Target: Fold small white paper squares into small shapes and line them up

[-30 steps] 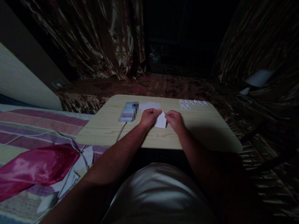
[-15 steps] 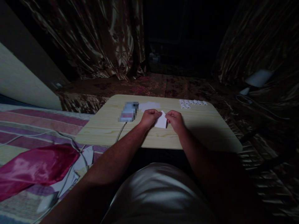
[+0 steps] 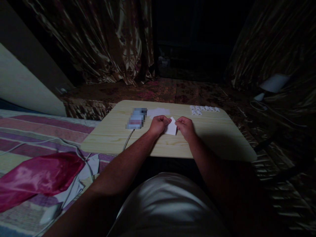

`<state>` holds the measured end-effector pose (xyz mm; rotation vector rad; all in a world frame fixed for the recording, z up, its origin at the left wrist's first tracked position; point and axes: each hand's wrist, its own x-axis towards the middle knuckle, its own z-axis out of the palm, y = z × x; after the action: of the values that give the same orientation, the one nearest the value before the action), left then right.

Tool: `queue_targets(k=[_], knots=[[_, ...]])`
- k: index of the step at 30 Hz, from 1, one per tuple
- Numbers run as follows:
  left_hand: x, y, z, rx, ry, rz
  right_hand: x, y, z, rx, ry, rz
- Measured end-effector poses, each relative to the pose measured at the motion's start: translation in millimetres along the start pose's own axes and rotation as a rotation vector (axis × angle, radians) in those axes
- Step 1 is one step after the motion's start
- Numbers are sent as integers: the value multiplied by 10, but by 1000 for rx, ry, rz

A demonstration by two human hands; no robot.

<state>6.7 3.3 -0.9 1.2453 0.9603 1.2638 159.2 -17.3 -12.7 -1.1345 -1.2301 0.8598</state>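
Note:
Between my hands is a small white piece of paper [image 3: 171, 129] whose top comes to a point, with slanted upper edges. My left hand [image 3: 158, 125] pinches its left slanted edge between thumb and fingers. On the other side, my right hand [image 3: 185, 126] pinches the right edge near the upper corner. The paper's lower part is just above or on the wooden table [image 3: 138, 144]; I cannot tell which. Beyond my left hand lie loose white paper sheets [image 3: 158, 112]. Several small folded white paper pieces [image 3: 202, 108] sit in rows at the table's far right.
A blurred-out phone-like device [image 3: 137, 119] with a cable [image 3: 127, 140] lies on the table's left. Left of the table, a striped bed [image 3: 49, 131] holds a shiny pink cloth [image 3: 41, 176], white papers [image 3: 91, 166] and cords. A white lamp [image 3: 274, 83] stands at far right.

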Motion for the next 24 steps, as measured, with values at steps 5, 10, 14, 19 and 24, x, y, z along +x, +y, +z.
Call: queue_targets(k=[5,10,14,19,24], knots=[[10,-18,-7,27,24,-11,14,10,-1,8,18,-7],[8,-2,-8,55,69,-1,10,2,0,2,33,6],[3,10,-1,63,104,-7,14,-1,3,11,34,21],[24,22,-15,18,127,30,34,1,-16,47,62,28],[39,49,-24,-101,110,3,46,12,-33,63,89,48]])
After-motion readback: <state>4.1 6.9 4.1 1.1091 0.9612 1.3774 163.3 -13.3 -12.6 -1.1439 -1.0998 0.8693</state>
